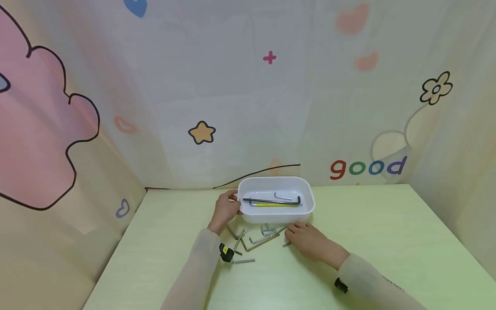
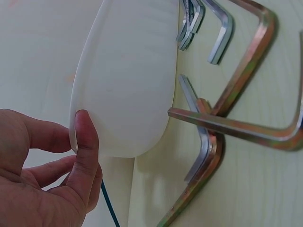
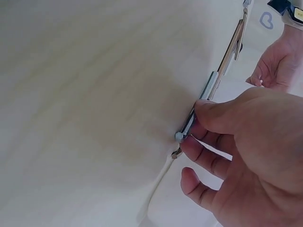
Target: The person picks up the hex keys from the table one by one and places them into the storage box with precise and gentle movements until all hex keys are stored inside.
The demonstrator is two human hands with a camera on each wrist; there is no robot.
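My left hand point(image 1: 226, 209) pinches the left end of a white plastic bin point(image 1: 248, 218), its thumb and fingers on either side of the rim in the left wrist view. Inside the bin lie a black hex key point(image 1: 271, 201), a yellow one point(image 1: 277, 205) and a small silver one point(image 1: 283, 197). My right hand point(image 1: 310, 242) is low at the table in front of the bin's right side. Between its thumb and fingertips it pinches a silver hex key point(image 3: 207, 86), partly hidden by the fingers.
Several loose hex keys, silver and brass-coloured point(image 2: 244, 66), lie in front of the bin, some crossing each other. A silver hex key point(image 1: 244, 261) lies nearer by the left wrist. A printed curtain point(image 1: 248, 107) hangs behind the pale table point(image 1: 387, 241).
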